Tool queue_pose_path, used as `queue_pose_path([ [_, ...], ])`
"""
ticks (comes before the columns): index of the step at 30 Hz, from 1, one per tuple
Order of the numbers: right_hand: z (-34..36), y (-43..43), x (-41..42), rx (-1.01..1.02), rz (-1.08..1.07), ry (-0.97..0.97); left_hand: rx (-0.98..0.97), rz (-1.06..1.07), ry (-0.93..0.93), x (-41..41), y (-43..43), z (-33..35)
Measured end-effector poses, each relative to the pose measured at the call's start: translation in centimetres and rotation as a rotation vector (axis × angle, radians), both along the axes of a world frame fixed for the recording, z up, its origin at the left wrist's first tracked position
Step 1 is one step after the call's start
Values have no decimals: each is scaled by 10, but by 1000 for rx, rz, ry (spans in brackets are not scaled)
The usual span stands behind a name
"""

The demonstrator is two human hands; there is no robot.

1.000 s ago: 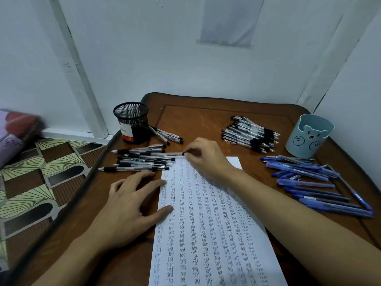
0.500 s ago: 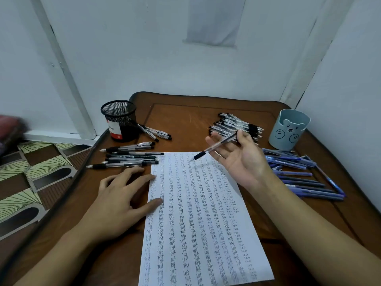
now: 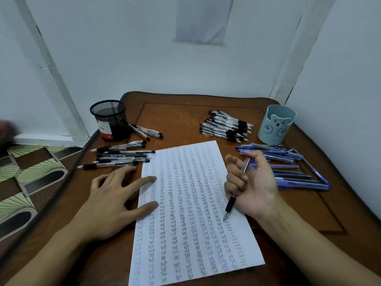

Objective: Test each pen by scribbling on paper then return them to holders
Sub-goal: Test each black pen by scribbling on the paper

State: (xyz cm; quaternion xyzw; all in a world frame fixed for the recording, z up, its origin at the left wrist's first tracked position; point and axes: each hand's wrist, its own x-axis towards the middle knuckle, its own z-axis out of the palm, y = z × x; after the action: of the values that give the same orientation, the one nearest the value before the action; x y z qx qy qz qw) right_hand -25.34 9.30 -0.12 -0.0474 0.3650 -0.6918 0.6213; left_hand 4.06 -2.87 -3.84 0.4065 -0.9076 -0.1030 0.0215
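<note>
A sheet of paper (image 3: 185,213) covered in columns of small writing lies in the middle of the wooden table (image 3: 175,120). My right hand (image 3: 253,182) grips a black-grip pen (image 3: 229,205) above the paper's right edge, tip pointing down near the sheet. My left hand (image 3: 115,201) rests flat with spread fingers on the paper's left edge. A black mesh holder (image 3: 110,119) stands at the back left, a light blue bear holder (image 3: 276,123) at the back right.
Several black pens (image 3: 119,154) lie left of the paper, another black pile (image 3: 225,125) sits behind it, and three more (image 3: 146,132) lie by the mesh holder. Several blue pens (image 3: 288,168) lie at the right. White walls close in behind and right.
My right hand picked a pen from the left pile, carried it to the right and turned it so its tip now points down by the paper's right side. My left hand stayed put.
</note>
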Motion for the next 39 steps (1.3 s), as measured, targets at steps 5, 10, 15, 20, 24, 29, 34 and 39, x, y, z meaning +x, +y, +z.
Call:
queue_pose_path([
  [5,-6,10,4,28,182,115,0,-4,-6,-1,0,0],
  [10,-15,20,2,-16,245,302,0,4,-3,-1,-1,-2],
  [15,-17,18,4,17,258,579,-2,9,15,-1,0,-2],
  [20,-6,4,-11,21,304,535,11,15,5,-1,0,-1],
  [24,-7,-4,-26,21,238,630,20,17,-9,-1,-1,0],
  [29,-16,-2,-32,0,231,715,16,6,5,-1,-1,0],
  [34,-19,5,-26,-68,214,735,6,8,3,-1,-1,0],
  [39,-26,10,-29,-152,260,1114,25,16,-9,-2,-1,1],
])
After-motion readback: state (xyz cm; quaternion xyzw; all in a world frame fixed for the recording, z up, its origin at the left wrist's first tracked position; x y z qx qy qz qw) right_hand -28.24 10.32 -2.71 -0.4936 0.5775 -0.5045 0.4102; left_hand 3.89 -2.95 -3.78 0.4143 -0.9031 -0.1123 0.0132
